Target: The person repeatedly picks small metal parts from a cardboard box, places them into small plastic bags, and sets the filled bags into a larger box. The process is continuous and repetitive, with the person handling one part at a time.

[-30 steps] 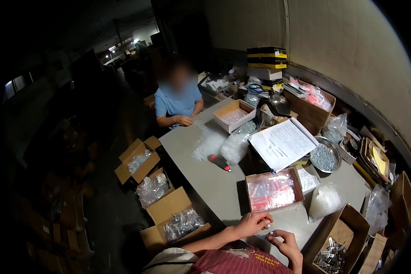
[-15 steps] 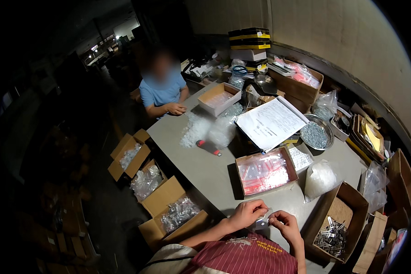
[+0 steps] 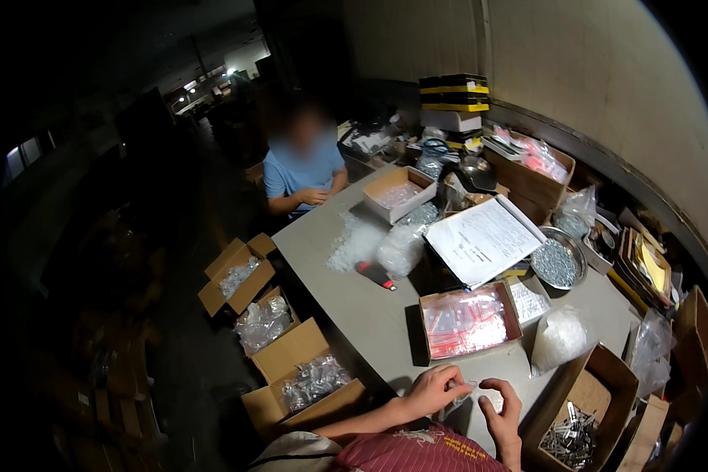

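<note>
Near the cardboard box (image 3: 477,351), the left hand (image 3: 434,391) seemingly pinches clear plastic (image 3: 455,402) (a light, steady hold serves best), while the right hand (image 3: 502,414) has its grip spread.

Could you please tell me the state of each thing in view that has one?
Left hand: closed on clear plastic
Right hand: open, thumb and forefinger apart
Box of red-edged bags: open, filled
Metal bowl: open, holding small parts
Box of metal pieces: open, partly filled
Nearest left carton: open, filled
Red-and-black tool: lying flat
White-filled bag: bulging
Written sheet: face up
</note>
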A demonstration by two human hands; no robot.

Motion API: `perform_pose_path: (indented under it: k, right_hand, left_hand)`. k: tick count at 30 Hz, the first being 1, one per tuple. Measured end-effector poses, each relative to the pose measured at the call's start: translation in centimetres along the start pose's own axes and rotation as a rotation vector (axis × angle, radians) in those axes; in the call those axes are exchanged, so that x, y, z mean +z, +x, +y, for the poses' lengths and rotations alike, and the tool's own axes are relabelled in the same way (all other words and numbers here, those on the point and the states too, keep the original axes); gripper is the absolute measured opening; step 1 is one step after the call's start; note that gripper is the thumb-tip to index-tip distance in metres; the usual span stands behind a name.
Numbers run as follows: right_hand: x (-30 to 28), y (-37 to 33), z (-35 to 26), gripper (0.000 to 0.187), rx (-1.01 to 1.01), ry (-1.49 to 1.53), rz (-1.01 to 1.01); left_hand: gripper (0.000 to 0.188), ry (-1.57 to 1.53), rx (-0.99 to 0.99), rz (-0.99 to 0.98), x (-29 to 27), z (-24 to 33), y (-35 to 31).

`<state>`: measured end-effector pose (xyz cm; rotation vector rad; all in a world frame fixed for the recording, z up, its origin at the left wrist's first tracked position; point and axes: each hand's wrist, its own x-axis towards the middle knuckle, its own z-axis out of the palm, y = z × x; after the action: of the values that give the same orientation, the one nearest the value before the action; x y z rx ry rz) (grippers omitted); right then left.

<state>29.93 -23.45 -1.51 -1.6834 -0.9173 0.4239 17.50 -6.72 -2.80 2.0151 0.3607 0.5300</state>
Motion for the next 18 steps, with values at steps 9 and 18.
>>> perform_pose_path:
  k: [9, 18]
  right_hand:
    - [-0.2, 0.9, -1.1, 0.033, -0.336, -0.368, -0.070]
    - [-0.6, -0.1, 1.8, 0.051, -0.149, -0.362, -0.341]
  left_hand:
    - [0.033, 0.052, 0.075, -0.059, 1.7, -0.5, 0.2]
    - [0.049, 0.223, 0.296, -0.038, 1.8, -1.0, 0.3]
